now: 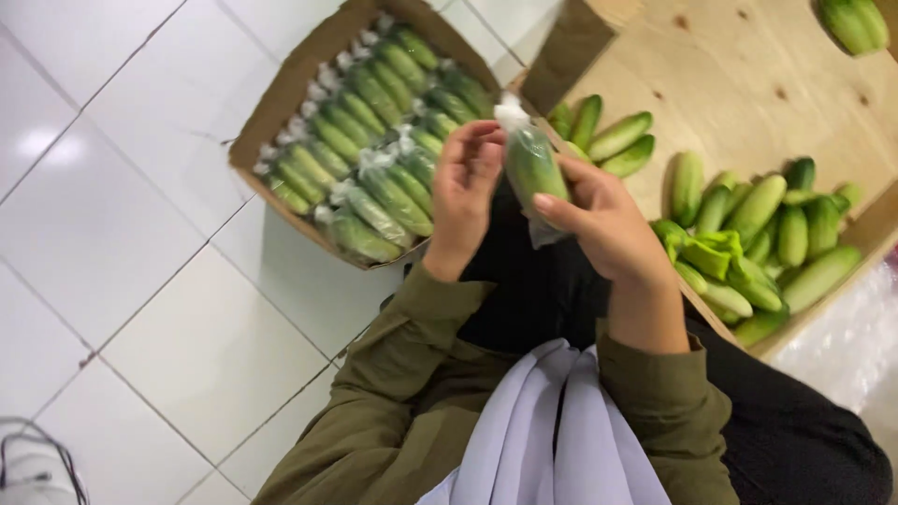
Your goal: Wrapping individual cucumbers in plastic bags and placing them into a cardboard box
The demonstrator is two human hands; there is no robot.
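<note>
My left hand (465, 187) and my right hand (606, 223) together hold a clear plastic bag with a green cucumber (531, 165) inside, raised above my lap. The bag's twisted white top points up and left. My right thumb presses the bag's lower side; my left fingers curl around its upper end. To the left a cardboard box (281, 98) on the floor is packed with several bagged cucumbers (374, 140) in rows.
A wooden tray (748, 75) at the right holds several loose cucumbers (767, 234) and a roll of green tape (706, 252). White floor tiles (140, 234) lie at the left. Olive sleeves and a pale cloth cover my lap.
</note>
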